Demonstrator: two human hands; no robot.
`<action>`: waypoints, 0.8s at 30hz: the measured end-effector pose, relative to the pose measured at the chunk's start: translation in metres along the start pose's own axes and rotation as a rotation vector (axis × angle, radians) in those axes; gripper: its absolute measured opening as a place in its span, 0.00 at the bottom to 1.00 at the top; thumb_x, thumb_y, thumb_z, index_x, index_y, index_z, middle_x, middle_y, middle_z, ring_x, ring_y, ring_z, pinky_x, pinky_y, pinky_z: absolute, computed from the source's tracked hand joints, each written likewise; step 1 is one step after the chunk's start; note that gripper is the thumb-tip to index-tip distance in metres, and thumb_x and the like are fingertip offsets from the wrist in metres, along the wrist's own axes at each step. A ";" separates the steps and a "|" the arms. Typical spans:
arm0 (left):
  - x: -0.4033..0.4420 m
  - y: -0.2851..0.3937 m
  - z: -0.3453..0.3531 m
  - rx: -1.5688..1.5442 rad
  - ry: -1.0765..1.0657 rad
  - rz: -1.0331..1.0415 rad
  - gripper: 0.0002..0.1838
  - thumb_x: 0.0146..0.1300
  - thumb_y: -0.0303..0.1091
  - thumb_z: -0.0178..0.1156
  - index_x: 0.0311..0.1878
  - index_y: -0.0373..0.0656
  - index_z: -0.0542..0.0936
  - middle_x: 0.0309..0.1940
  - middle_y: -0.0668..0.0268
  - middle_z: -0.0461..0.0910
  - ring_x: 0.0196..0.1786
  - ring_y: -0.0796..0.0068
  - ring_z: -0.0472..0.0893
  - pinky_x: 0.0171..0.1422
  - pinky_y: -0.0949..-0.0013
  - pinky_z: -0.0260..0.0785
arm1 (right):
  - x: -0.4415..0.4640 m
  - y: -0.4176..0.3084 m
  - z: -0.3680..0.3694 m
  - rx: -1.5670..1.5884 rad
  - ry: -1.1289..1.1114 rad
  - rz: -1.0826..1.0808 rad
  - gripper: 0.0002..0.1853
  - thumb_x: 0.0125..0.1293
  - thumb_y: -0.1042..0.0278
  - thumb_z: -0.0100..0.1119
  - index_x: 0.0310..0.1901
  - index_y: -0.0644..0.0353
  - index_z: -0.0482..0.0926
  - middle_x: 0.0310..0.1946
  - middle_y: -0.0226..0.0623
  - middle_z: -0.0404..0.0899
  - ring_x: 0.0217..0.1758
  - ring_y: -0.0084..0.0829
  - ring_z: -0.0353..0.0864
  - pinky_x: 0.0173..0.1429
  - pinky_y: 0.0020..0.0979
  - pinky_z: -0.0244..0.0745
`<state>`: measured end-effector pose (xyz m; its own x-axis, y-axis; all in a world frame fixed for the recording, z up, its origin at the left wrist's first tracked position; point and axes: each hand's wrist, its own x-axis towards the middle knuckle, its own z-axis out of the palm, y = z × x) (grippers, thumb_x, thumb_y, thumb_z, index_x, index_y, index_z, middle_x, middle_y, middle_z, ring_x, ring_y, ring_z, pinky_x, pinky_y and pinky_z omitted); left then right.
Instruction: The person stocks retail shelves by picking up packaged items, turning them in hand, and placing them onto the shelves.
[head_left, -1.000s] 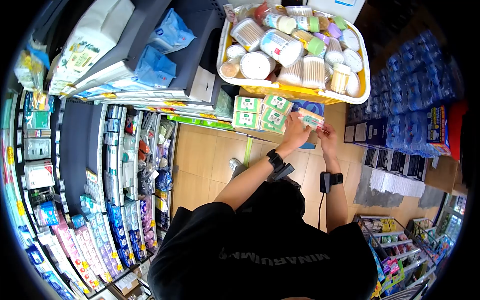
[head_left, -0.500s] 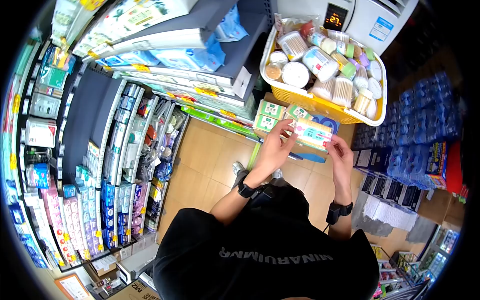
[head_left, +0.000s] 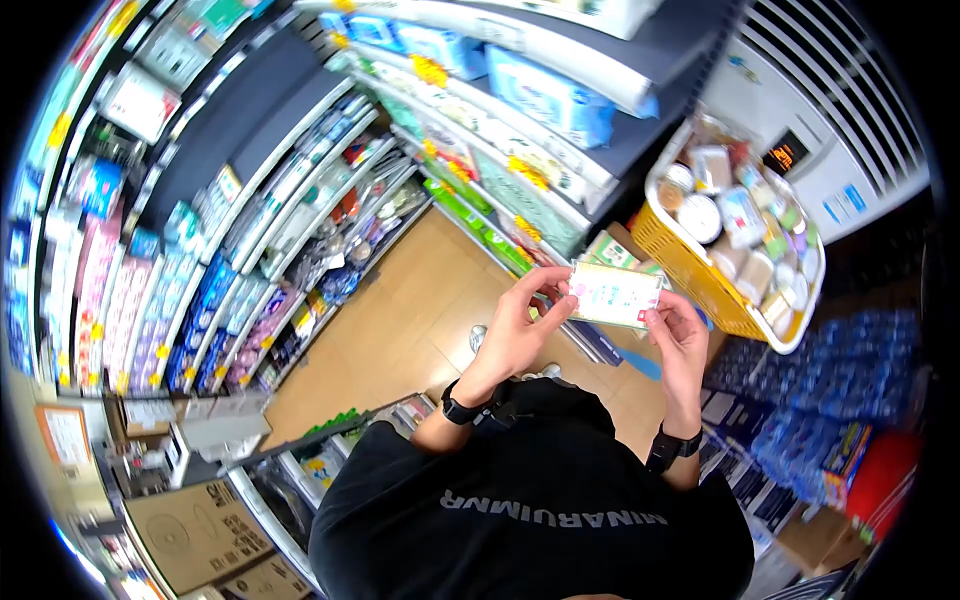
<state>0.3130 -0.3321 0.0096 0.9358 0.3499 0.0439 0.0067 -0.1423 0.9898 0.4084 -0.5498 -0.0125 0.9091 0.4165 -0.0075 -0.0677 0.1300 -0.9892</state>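
Note:
Between my two hands is a flat rectangular pack of cotton swabs (head_left: 615,295), with a pale printed label and a small red mark at its right end. My left hand (head_left: 522,325) pinches the left end, thumb in front. At the right end, my right hand (head_left: 680,340) has its thumb and fingers closed on the corner. Behind the pack, partly hidden, are similar green-and-white packs (head_left: 608,250). To the right of them a yellow basket (head_left: 690,255) holds several tubs of cotton swabs (head_left: 742,218) and other small containers.
Stocked shelves (head_left: 500,130) rise ahead, with more shelving (head_left: 240,240) on the left. A white appliance (head_left: 820,140) with a lit display stands behind the basket. Shrink-wrapped bottles (head_left: 840,380) are stacked at right. Cardboard boxes (head_left: 195,530) sit at lower left, beyond the tiled floor (head_left: 400,310).
The view has turned left, so the shelves and basket appear rotated and the basket sits further right and lower. The pack stays in both hands, now closer to me and more level.

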 end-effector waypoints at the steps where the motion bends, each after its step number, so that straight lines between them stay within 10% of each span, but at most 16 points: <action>1: -0.005 -0.001 -0.010 0.003 0.045 -0.003 0.18 0.67 0.29 0.65 0.58 0.36 0.79 0.40 0.70 0.80 0.42 0.81 0.78 0.42 0.76 0.69 | 0.007 0.001 0.011 0.014 -0.040 0.020 0.13 0.68 0.81 0.62 0.54 0.66 0.78 0.38 0.26 0.76 0.38 0.15 0.74 0.36 0.17 0.64; 12: -0.072 -0.016 -0.132 -0.068 0.484 -0.101 0.18 0.68 0.32 0.66 0.58 0.35 0.79 0.39 0.70 0.80 0.42 0.83 0.77 0.46 0.76 0.70 | 0.057 -0.005 0.171 0.023 -0.527 0.161 0.15 0.67 0.81 0.62 0.55 0.71 0.76 0.40 0.30 0.77 0.43 0.18 0.77 0.50 0.20 0.73; 24: -0.117 -0.023 -0.270 -0.126 0.879 -0.006 0.16 0.67 0.24 0.65 0.57 0.35 0.78 0.49 0.68 0.74 0.43 0.83 0.76 0.48 0.79 0.72 | 0.091 0.031 0.360 0.052 -0.906 0.226 0.15 0.67 0.80 0.64 0.54 0.68 0.76 0.41 0.31 0.80 0.39 0.16 0.78 0.39 0.18 0.72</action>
<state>0.1082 -0.1196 0.0187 0.3267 0.9421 0.0759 -0.0765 -0.0537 0.9956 0.3412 -0.1841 0.0086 0.2059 0.9767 -0.0607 -0.2419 -0.0093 -0.9703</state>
